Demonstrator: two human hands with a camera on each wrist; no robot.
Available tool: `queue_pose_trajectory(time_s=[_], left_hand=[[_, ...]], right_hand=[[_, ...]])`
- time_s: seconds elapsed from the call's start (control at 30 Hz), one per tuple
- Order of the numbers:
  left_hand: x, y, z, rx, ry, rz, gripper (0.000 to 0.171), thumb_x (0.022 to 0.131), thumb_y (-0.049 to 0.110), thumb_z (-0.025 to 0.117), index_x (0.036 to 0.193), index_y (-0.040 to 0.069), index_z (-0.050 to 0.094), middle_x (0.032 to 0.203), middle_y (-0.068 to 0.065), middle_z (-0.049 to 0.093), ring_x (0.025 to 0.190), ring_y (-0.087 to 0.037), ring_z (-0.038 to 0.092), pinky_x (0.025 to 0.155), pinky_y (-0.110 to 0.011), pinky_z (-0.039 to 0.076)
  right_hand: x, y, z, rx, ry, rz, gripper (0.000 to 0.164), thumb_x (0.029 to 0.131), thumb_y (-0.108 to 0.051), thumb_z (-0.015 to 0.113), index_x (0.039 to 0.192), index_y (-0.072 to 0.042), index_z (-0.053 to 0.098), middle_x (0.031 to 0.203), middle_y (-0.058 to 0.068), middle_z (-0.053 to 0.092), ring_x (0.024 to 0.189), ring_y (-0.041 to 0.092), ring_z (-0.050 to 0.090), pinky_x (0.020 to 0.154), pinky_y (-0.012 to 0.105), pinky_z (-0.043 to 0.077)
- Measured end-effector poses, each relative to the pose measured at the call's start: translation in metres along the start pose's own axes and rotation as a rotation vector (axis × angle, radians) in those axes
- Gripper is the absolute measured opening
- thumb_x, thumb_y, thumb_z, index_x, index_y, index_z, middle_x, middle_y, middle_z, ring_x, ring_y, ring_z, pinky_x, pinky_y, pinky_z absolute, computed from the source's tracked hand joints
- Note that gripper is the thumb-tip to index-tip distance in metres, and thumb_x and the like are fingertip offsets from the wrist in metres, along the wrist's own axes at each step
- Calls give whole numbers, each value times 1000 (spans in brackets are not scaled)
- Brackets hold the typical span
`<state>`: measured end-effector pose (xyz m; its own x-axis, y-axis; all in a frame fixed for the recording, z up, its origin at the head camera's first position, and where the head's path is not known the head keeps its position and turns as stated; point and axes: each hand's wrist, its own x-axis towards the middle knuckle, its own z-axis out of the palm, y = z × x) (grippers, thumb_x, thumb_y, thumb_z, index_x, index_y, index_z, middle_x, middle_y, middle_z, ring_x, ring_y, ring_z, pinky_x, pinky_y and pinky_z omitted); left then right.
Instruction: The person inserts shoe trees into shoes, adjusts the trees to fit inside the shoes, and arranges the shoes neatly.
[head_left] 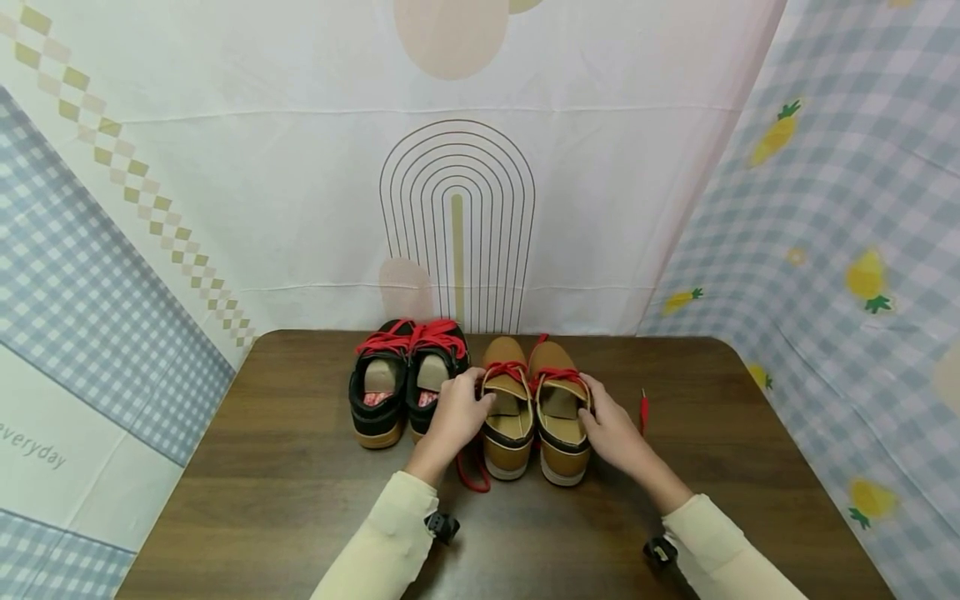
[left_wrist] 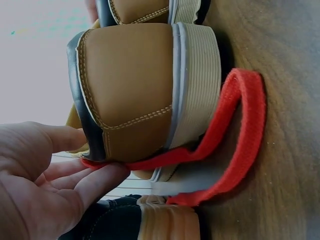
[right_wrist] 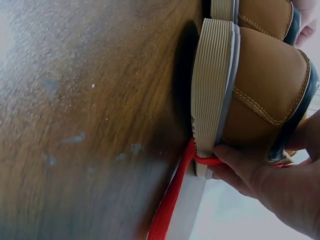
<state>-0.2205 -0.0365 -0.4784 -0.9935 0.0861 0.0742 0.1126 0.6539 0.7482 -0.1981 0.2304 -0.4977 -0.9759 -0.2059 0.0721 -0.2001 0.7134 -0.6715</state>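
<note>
Two tan shoes with red laces stand side by side on the table, toes pointing away from me. My left hand [head_left: 453, 414] grips the side of the left tan shoe [head_left: 505, 457], thumb over the collar and fingers outside. On the other side, my right hand [head_left: 617, 431] grips the right tan shoe [head_left: 564, 464] by its outer collar, thumb inside. A red lace [left_wrist: 252, 117] loops down beside the left shoe onto the wood. Another red lace [right_wrist: 167, 210] trails out under the right hand. Both cream ribbed soles show in the wrist views.
A pair of black shoes [head_left: 377, 435] with red laces stands just left of the tan ones, partly behind my left hand. The brown wooden table [head_left: 277, 467] meets a printed white cloth [head_left: 315, 208] at the back. A checked cloth [head_left: 810, 250] hangs along the right side.
</note>
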Motion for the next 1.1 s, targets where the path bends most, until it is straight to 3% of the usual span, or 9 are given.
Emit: queue_pose_trajectory(time_s=[0.13, 0.23, 0.5, 0.63, 0.73, 0.93, 1.1], left_hand=[[0, -1, 1, 9, -4, 3, 41, 96, 9, 72, 136, 5, 64, 123, -19, 72, 77, -25, 68, 63, -35, 52], [0, -1, 0, 14, -12, 4, 42, 96, 6, 71, 137, 5, 64, 125, -21, 71, 68, -22, 62, 57, -31, 47], [-2, -1, 1, 42, -22, 9, 46, 94, 6, 72, 139, 5, 61, 125, -20, 71, 96, -30, 71, 68, -37, 54], [-4, -1, 2, 37, -72, -15, 55, 95, 10, 73, 146, 4, 54, 129, -21, 69, 95, -30, 69, 69, -38, 54], [-5, -1, 2, 32, -104, -43, 60, 96, 13, 72, 150, 6, 50, 135, -20, 66, 108, -31, 69, 77, -41, 56], [-9, -2, -1, 32, -121, -40, 59, 97, 13, 70, 150, 1, 47, 137, -24, 64, 123, -38, 64, 92, -51, 57], [-8, 1, 1, 23, -142, -34, 56, 100, 11, 66, 151, -2, 46, 139, -26, 62, 128, -38, 62, 97, -51, 55]], right_hand=[[1, 1, 1, 2, 0, -2, 61, 105, -5, 51, 160, -1, 25, 157, 34, 39, 141, 51, 43, 110, 65, 39], [1, 2, 2, 4, 3, -1, 61, 105, -6, 51, 161, -1, 25, 157, 34, 38, 142, 51, 42, 111, 65, 39], [1, 4, 0, 11, -4, 19, 62, 106, -7, 49, 162, -4, 23, 160, 31, 36, 143, 49, 42, 110, 64, 40], [-2, 3, -2, 0, -14, 49, 64, 107, -12, 52, 164, -8, 22, 158, 31, 40, 128, 47, 57, 94, 56, 50], [-5, 3, -4, -6, -19, 67, 64, 108, -18, 54, 164, -9, 23, 153, 30, 47, 118, 42, 63, 86, 51, 52], [-12, 5, -6, 30, -54, 82, 60, 110, -22, 50, 161, -4, 26, 150, 31, 50, 133, 45, 56, 102, 58, 50], [-8, 8, -5, 36, -42, 48, 57, 110, -18, 50, 161, -4, 29, 152, 32, 48, 134, 47, 54, 105, 60, 48]])
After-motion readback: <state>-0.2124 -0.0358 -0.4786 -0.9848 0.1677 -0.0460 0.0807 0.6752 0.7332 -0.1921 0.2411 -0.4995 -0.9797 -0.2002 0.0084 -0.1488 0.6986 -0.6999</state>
